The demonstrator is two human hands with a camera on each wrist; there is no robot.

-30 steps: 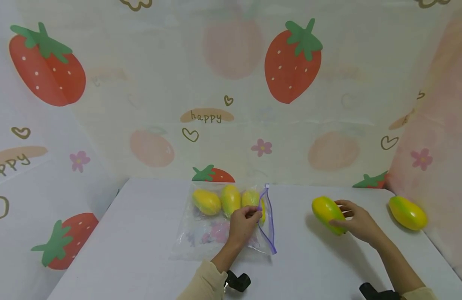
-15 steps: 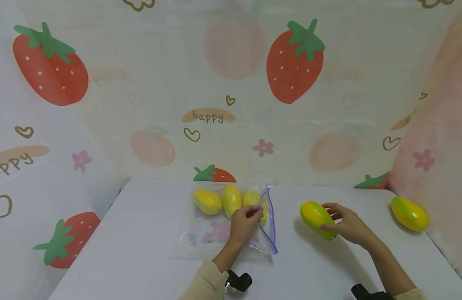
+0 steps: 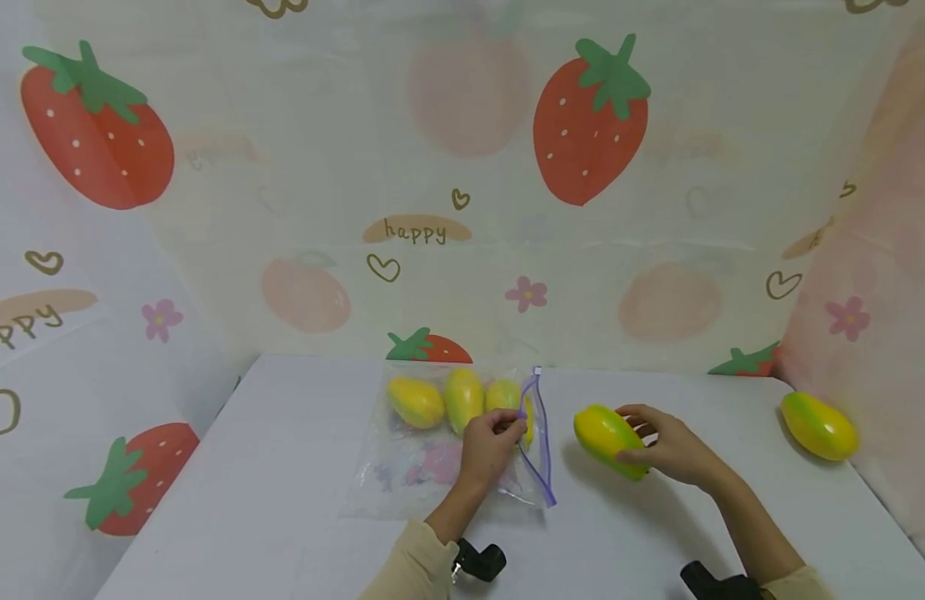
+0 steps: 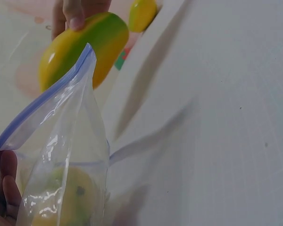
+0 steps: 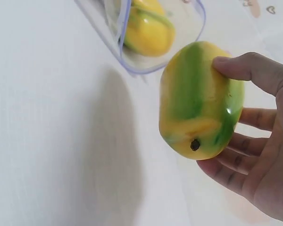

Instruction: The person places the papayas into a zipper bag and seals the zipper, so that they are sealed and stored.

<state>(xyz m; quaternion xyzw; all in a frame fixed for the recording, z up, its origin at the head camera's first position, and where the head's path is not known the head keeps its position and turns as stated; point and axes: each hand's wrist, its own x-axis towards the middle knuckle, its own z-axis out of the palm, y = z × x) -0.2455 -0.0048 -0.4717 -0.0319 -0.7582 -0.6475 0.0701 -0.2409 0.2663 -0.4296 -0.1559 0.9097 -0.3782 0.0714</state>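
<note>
My left hand (image 3: 489,452) pinches the purple zip edge of a clear zip bag (image 3: 368,475), keeping its mouth parted. Several yellow papayas (image 3: 416,403) lie inside the bag, one partly behind my fingers. To the right of the mouth, my right hand (image 3: 676,447) grips a glossy yellow-green papaya (image 3: 607,439), thumb on one side and fingers on the other, raised over its shadow. Its dark stem spot (image 5: 195,144) shows in the right wrist view. In the left wrist view, the held papaya (image 4: 106,35) appears just beyond the raised purple zip (image 4: 47,94).
Another papaya (image 3: 818,427) rests near the right edge of the white table (image 3: 267,467). A fruit-printed curtain (image 3: 462,183) stands behind the table and along both sides. Black wrist-camera mounts (image 3: 481,563) stick out by the sleeves.
My right hand has carried the papaya steadily left, closer to the bag's mouth. The left hand and the bag have stayed in place.
</note>
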